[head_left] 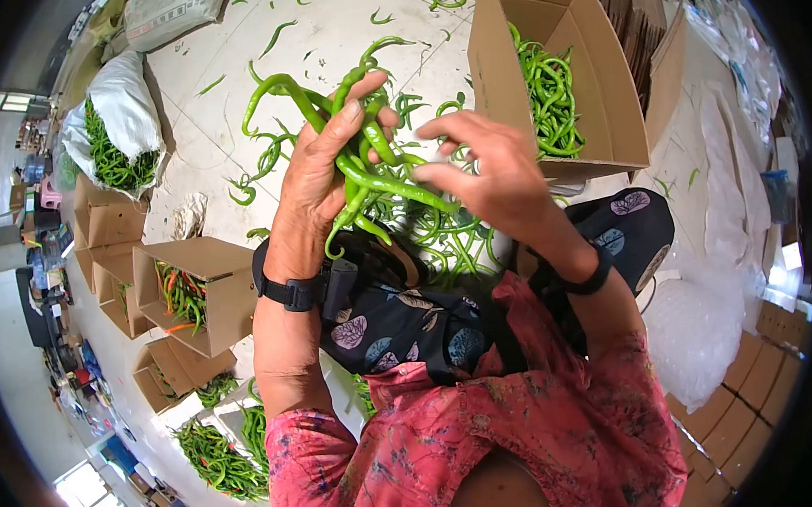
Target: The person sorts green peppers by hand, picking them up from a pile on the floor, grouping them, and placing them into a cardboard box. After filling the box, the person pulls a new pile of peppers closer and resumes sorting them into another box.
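— What do we see in the left hand [316,171]?

— We see it grasping a bunch of green peppers [380,182], thumb laid across the front. They are long, glossy and smooth, some bent into hooks, others tapering to thin, curled tips. The bunch is above the pile of loose peppers [460,251] on the floor [207,45], just in front of the person's lap

— And the right hand [497,163]?

— It is released, thumb and fingers parted and slightly curled, just beside the bunch. Motion blur softens the fingertips, so we cannot tell whether they touch a pepper

— What about the things around?

— To the right we have a tall carton [612,90] of plain brown cardboard, flat-sided, with more curly green peppers [553,93] heaped inside. To the left, a white sack [125,94], crinkled and slack, gapes over thinner green ones, and a smaller carton [216,266] holds a mix of red, orange and green

— Which parts escape us?

— Some left-hand fingers run behind the bunch; the hands and the dark, leaf-printed trousers [464,342] cover some of the pile. The tall carton is cut off at the top edge, and we cannot make out what the cloudy, wrinkled plastic [695,331] at the right contains
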`<action>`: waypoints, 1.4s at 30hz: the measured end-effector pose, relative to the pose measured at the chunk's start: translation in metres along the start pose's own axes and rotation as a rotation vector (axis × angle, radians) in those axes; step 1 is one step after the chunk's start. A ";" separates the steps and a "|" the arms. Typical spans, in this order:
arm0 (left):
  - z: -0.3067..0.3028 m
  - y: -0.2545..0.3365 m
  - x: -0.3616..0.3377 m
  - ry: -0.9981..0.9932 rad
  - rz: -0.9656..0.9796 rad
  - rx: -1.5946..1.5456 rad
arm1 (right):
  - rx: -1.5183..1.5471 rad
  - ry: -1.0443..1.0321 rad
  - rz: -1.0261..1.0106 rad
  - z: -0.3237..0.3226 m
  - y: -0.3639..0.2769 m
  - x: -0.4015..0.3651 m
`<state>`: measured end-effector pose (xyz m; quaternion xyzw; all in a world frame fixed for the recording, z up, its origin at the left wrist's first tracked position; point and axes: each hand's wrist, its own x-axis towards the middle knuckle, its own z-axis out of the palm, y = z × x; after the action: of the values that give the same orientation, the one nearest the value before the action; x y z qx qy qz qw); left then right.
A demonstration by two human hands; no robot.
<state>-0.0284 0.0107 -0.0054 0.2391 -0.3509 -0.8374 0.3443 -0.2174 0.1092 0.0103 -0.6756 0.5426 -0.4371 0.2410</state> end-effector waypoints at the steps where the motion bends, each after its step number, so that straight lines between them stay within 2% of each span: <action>1: -0.002 -0.002 0.002 -0.037 -0.015 -0.004 | 0.073 -0.043 0.013 0.007 -0.001 0.007; 2: 0.001 -0.004 0.004 -0.059 0.004 -0.005 | 0.070 -0.037 0.010 0.012 -0.005 0.011; 5: 0.018 0.000 -0.001 0.022 0.069 -0.051 | 0.252 -0.014 0.280 0.018 -0.015 0.017; 6: 0.016 0.002 -0.002 0.023 0.087 0.001 | 0.254 -0.019 0.278 0.018 -0.013 0.018; 8: 0.009 0.004 -0.003 0.017 0.099 0.052 | 0.697 0.006 0.440 0.012 0.000 0.020; 10: 0.001 0.007 -0.002 -0.008 0.004 0.043 | 0.779 -0.015 0.419 0.000 0.018 0.023; 12: -0.001 0.006 -0.002 0.028 0.004 0.060 | 1.057 0.076 0.499 -0.011 0.023 0.024; 13: -0.006 0.006 -0.001 0.002 -0.012 0.023 | 1.087 0.080 0.482 -0.017 0.025 0.022; 16: -0.008 0.006 0.000 -0.021 -0.043 -0.084 | 1.110 0.105 0.457 -0.034 0.037 0.016; 18: -0.009 0.003 0.003 0.012 0.022 -0.095 | 1.140 0.113 0.437 -0.050 0.040 0.012; 19: -0.007 0.003 0.003 0.035 0.033 -0.130 | 1.034 0.211 0.448 -0.061 0.040 0.010; 20: -0.019 0.002 0.004 -0.059 0.018 -0.232 | 0.934 0.300 0.457 -0.069 0.040 0.009; 22: -0.011 0.006 0.001 0.008 0.022 -0.259 | 0.702 0.433 0.466 -0.097 0.042 0.006; 24: -0.007 0.007 -0.003 0.015 0.020 -0.260 | 0.713 0.434 0.407 -0.121 0.072 -0.004; 26: -0.009 0.004 -0.002 -0.033 0.046 -0.273 | 0.745 0.474 0.467 -0.126 0.080 -0.012; 30: 0.003 0.003 0.000 0.038 0.070 -0.069 | 1.081 0.257 0.471 -0.103 0.043 -0.015; 31: 0.006 0.003 -0.001 0.002 0.069 -0.080 | 1.155 0.215 0.524 -0.096 0.036 -0.014; 34: 0.018 0.002 -0.003 0.058 0.104 -0.041 | 1.287 0.043 0.642 -0.068 0.014 -0.018; 36: 0.018 0.003 -0.004 -0.009 0.101 0.006 | 1.432 -0.077 0.744 -0.047 0.006 -0.017; 37: 0.019 0.004 -0.005 -0.042 0.087 0.002 | 1.276 -0.123 0.727 -0.036 0.001 -0.016; 38: 0.019 0.004 -0.004 -0.078 0.073 -0.003 | 1.283 -0.142 0.734 -0.031 0.003 -0.015; 40: 0.018 0.003 -0.005 -0.096 0.068 -0.012 | 1.348 -0.377 0.614 -0.023 0.011 -0.015; 41: 0.017 0.002 -0.006 -0.087 0.056 -0.035 | 1.240 -0.366 0.726 -0.025 0.007 -0.018; 42: 0.016 0.003 -0.006 -0.078 0.047 -0.055 | 1.249 -0.384 0.728 -0.018 0.019 -0.027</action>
<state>-0.0336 0.0206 0.0078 0.1885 -0.3463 -0.8471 0.3564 -0.2437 0.1317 -0.0046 -0.2553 0.3313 -0.4307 0.7997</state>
